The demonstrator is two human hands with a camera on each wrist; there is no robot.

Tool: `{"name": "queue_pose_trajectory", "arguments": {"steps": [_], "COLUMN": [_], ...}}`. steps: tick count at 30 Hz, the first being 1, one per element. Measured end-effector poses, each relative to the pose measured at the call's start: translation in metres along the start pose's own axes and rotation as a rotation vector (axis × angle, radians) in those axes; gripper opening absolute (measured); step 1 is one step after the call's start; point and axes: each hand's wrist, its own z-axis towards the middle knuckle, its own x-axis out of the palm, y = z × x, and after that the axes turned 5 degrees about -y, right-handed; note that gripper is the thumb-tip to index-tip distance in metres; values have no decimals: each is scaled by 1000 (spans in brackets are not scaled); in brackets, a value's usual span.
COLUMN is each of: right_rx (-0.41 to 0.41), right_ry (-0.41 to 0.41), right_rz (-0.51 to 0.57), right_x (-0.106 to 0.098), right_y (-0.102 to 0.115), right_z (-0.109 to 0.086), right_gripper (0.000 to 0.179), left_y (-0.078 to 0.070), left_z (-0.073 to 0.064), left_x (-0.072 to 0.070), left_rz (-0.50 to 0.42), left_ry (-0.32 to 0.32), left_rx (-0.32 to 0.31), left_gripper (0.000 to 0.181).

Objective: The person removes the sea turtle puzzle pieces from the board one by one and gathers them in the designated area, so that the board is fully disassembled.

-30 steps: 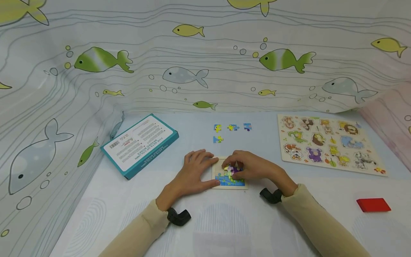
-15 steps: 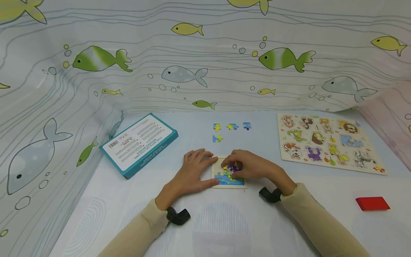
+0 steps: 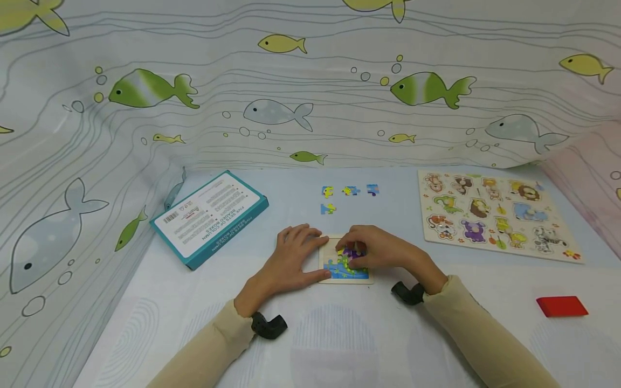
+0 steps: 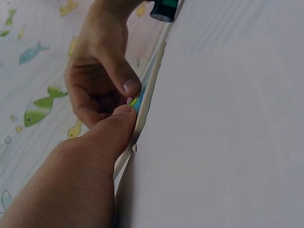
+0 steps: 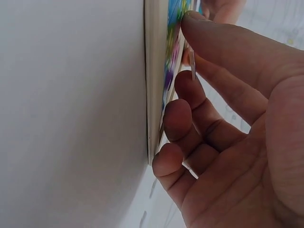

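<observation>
A small wooden jigsaw tray (image 3: 331, 249) lies in front of the person, its lower part filled with blue and green puzzle pieces (image 3: 346, 272). My left hand (image 3: 291, 261) rests at the tray's left side with fingers spread, thumb on the lower corner and index finger near the top. Over the tray's right half, my right hand (image 3: 380, 249) pinches a puzzle piece (image 5: 192, 64), seen edge-on between its fingers in the right wrist view. Purple and green pieces show under that hand, partly hidden by its fingers. In the left wrist view both thumbs are close together at the tray's edge.
Several loose jigsaw pieces (image 3: 351, 191) lie behind the tray. A teal and white box (image 3: 208, 218) is at the left. At the right lie a wooden animal puzzle board (image 3: 499, 215) and, nearer, a red block (image 3: 561, 306). A fish-print cloth (image 3: 339, 124) rises behind.
The right hand's fingers have shifted slightly over the purple pieces. The left hand stays on the tray's side, and the loose pieces lie as before.
</observation>
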Motion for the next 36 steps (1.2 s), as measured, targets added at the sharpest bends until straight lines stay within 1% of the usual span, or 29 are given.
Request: {"name": "queue_pose_trajectory", "arguments": {"steps": [5,9,18,23,29,36], "right_rx": [21,22,43,49,68,74], "right_ry": [3,-5,-49,-82,-96,-111], "right_rz": [0,8,41,52,60,74], "right_x": [-1,-2,-4,-7,-8,-9], "right_y": [0,-1,-6,-9,-13,-20], "right_z": [1,1,1,-1,-1,-2], "right_gripper": [33,33,31,30,29,30], "left_y": [0,0,0,0,0,-1], "left_z": [0,0,0,0,0,-1], "left_x": [0,0,0,0,0,0], "left_rz": [4,5,4,-7,-3,-2], "left_ry": [2,-4,-1,-9,-23,-21], "left_rx": [-2,1,1,6,16,15], "left_gripper": [73,73,73,72,72,72]}}
